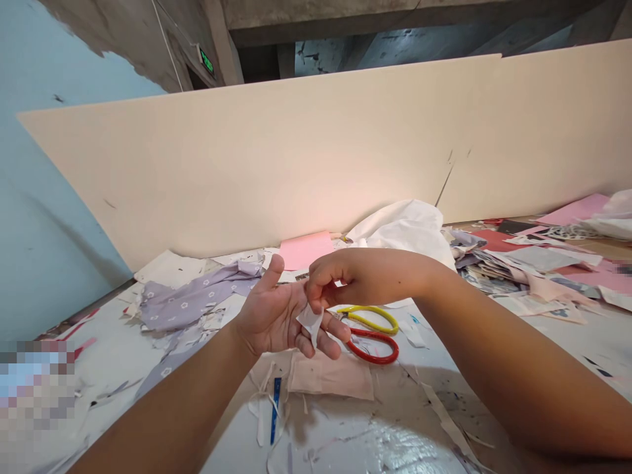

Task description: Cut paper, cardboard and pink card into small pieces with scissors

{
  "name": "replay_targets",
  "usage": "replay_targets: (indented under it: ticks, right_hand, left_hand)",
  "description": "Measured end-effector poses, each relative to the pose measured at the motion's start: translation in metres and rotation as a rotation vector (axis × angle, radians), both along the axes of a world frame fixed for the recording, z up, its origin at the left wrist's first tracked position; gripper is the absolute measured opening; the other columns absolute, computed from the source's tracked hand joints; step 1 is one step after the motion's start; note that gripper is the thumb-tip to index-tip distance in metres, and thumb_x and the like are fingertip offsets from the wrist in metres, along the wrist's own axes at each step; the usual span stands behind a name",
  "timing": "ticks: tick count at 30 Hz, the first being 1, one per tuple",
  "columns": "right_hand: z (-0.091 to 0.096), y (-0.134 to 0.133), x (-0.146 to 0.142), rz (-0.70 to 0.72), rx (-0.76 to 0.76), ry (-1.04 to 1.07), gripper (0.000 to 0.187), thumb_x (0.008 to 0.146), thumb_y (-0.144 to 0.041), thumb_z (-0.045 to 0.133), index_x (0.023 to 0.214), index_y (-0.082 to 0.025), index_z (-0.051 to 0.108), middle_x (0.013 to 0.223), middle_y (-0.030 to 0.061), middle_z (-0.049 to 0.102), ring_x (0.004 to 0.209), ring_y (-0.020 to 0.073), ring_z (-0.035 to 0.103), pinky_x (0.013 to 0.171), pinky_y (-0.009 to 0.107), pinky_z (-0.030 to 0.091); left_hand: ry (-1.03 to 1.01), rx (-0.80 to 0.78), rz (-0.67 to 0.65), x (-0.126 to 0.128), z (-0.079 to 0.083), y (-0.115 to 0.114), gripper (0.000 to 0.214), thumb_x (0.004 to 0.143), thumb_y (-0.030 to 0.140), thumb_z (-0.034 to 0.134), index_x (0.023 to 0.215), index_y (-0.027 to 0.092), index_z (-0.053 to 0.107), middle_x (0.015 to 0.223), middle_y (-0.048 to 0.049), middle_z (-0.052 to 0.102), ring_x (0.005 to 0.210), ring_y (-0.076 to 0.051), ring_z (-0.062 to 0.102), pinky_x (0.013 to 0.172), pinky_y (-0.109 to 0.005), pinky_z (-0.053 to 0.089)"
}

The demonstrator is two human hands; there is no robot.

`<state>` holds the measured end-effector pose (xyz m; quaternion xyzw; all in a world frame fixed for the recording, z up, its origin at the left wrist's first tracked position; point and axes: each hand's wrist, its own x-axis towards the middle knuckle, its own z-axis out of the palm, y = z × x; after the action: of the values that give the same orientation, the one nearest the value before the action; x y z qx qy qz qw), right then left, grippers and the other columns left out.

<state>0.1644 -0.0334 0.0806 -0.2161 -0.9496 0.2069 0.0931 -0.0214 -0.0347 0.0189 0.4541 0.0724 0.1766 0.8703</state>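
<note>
My left hand [284, 319] is held palm up over the table, its fingers spread and partly curled. Across its fingers lies a small white scrap of fabric [311, 321]. My right hand [336, 280] pinches the top of that scrap between thumb and fingers. Just behind the left fingertips are scissors with one yellow handle [375, 317] and one red handle [378, 347]; their blades are hidden. Below the hands a pale pink piece of fabric [333, 378] rests flat. A blue strip, perhaps a ruler [275, 409], lies to its left.
Lavender flowered fabric [182, 303] is spread at the left. A pink sheet [307, 250] and bunched white cloth [405, 227] lie at the back, against a tall cream board [296, 151]. Piled scraps [523, 266] cover the right side. Thin offcuts are scattered on the table [390, 434].
</note>
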Motion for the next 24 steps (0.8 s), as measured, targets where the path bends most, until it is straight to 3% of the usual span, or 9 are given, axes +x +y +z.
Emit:
replay_targets:
  ticks: [3,5,8,11,14,16,24]
  right_hand:
    - [0.004,-0.003,0.002,-0.019,0.045,0.022,0.019,0.077,-0.013,0.044,0.087,-0.02,0.059,0.082,0.0003,0.059,0.07,0.0117,0.053,0.059,0.022,0.038]
    - [0.006,-0.006,0.003,-0.048,0.111,0.051,0.018,0.078,-0.015,0.046,0.087,-0.02,0.059,0.085,0.0016,0.057,0.071,0.0122,0.052,0.06,0.023,0.038]
    - [0.006,-0.013,0.004,-0.143,0.241,0.068,0.017,0.077,-0.015,0.047,0.084,-0.021,0.062,0.093,0.0045,0.054,0.08,0.0159,0.049,0.063,0.027,0.037]
    - [-0.002,-0.021,0.003,-0.166,0.294,0.061,0.016,0.075,-0.014,0.048,0.08,-0.021,0.063,0.091,0.0051,0.056,0.089,0.0199,0.044,0.069,0.03,0.035]
    - [-0.018,-0.027,0.002,-0.148,0.267,0.026,0.015,0.074,-0.013,0.048,0.075,-0.02,0.062,0.084,0.004,0.059,0.089,0.0206,0.042,0.073,0.033,0.033]
    - [-0.029,-0.031,0.002,-0.17,0.252,-0.011,0.014,0.072,-0.011,0.049,0.073,-0.019,0.062,0.081,0.0038,0.06,0.088,0.0209,0.042,0.075,0.035,0.031]
    - [-0.066,-0.035,0.01,-0.196,0.131,-0.082,0.015,0.074,-0.012,0.047,0.073,-0.017,0.061,0.08,0.0055,0.062,0.088,0.0213,0.044,0.075,0.036,0.03]
  left_hand:
    - [0.109,0.114,0.04,-0.001,-0.001,0.003,0.089,0.066,0.075,0.005,0.13,0.016,0.025,0.093,-0.0221,0.065,0.082,-0.031,0.064,0.055,-0.028,0.044]
    - [0.26,0.261,0.142,-0.004,-0.005,0.009,0.091,0.064,0.077,0.006,0.132,0.02,0.02,0.095,-0.0205,0.065,0.084,-0.032,0.064,0.059,-0.032,0.044]
    - [0.512,0.54,0.453,-0.014,-0.015,0.02,0.087,0.068,0.075,0.008,0.133,0.02,0.022,0.097,-0.0174,0.064,0.086,-0.029,0.063,0.067,-0.035,0.042]
    - [0.761,0.917,0.782,-0.026,-0.026,0.031,0.073,0.076,0.066,0.016,0.129,0.018,0.032,0.096,-0.0129,0.064,0.087,-0.024,0.061,0.07,-0.034,0.042]
    - [1.034,1.486,0.801,-0.036,-0.034,0.037,0.058,0.082,0.057,0.024,0.122,0.02,0.042,0.092,-0.0082,0.065,0.086,-0.022,0.059,0.07,-0.032,0.042]
    - [1.137,1.741,0.767,-0.04,-0.039,0.039,0.052,0.083,0.052,0.026,0.117,0.02,0.047,0.093,-0.0076,0.065,0.085,-0.022,0.059,0.069,-0.032,0.042]
    - [1.109,1.976,0.751,-0.041,-0.063,0.045,0.046,0.085,0.042,0.029,0.116,0.013,0.046,0.102,-0.0133,0.061,0.094,-0.024,0.055,0.078,-0.037,0.041]
